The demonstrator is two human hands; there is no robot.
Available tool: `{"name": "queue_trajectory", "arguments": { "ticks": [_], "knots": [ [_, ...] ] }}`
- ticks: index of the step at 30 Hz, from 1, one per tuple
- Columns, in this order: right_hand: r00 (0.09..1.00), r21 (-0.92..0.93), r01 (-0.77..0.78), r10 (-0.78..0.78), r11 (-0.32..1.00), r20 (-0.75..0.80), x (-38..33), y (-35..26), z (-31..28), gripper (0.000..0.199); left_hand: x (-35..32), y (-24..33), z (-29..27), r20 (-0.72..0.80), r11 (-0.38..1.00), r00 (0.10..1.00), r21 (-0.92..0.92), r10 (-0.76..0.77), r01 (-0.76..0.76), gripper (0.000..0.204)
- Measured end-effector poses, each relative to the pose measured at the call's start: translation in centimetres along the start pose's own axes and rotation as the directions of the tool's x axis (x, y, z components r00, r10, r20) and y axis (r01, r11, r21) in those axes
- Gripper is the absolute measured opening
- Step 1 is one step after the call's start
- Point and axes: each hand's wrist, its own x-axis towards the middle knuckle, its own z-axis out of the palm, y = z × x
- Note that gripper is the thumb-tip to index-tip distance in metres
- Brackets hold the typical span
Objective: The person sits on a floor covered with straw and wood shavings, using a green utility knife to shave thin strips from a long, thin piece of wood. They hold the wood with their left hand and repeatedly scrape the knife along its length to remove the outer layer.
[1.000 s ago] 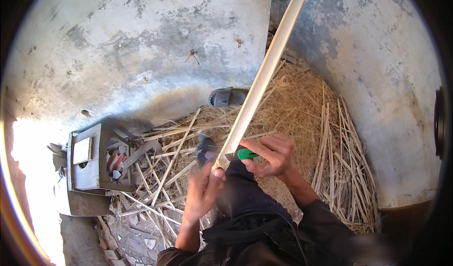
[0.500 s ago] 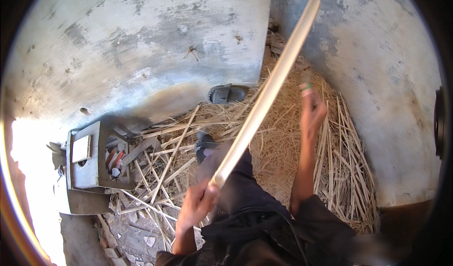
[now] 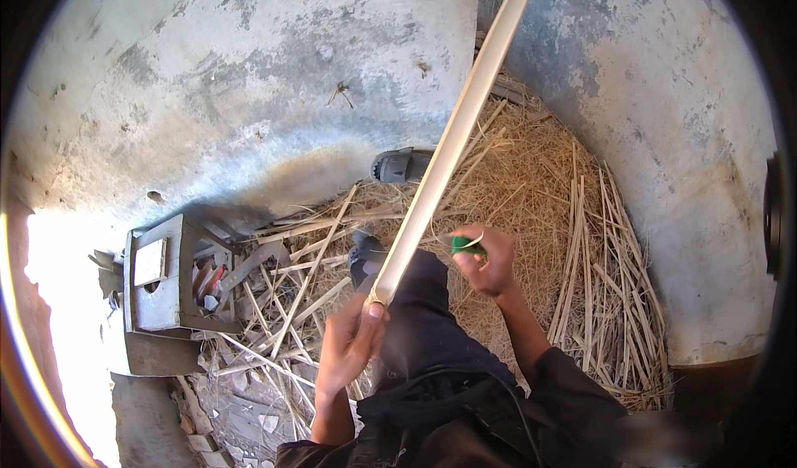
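My left hand (image 3: 352,343) is closed around the lower end of a long split bamboo piece (image 3: 448,144), its thumb laid along the end. The pale, hollowed inner side of the bamboo shows, and its far end slants up to the top edge of the picture. To the right of the bamboo and apart from it, my right hand (image 3: 493,262) is closed on a green-handled tool (image 3: 467,245). The working end of that tool cannot be made out. A thin pale shaving curls beside the fingers.
Shavings (image 3: 531,161) cover the floor ahead. Thin bamboo strips (image 3: 594,269) lie piled along the right wall, with others (image 3: 311,273) scattered left. A grey slipper (image 3: 400,166) lies by the far wall. At the left stands a wooden box (image 3: 170,277) with oddments inside.
My right hand has come down and left, toward the bamboo, with the green-handled tool in it. The bamboo's far end has shifted left and up; my left hand still grips it.
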Motion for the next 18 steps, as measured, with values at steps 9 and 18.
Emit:
{"name": "queue_trajectory", "arguments": {
  "ticks": [9,18],
  "knots": [
    [0.961,-0.017,0.274,-0.274,0.961,0.027,2.2,-4.1,0.3,0.025,0.3,0.6,1.5,-0.070,0.989,0.993,0.119,0.091,-0.083,0.034],
    [0.967,-0.081,0.248,-0.252,0.965,-0.038,1.5,-4.4,1.1,0.025,0.5,1.7,2.3,-0.159,0.881,0.951,0.440,0.267,-0.173,0.021]
  ]
}}
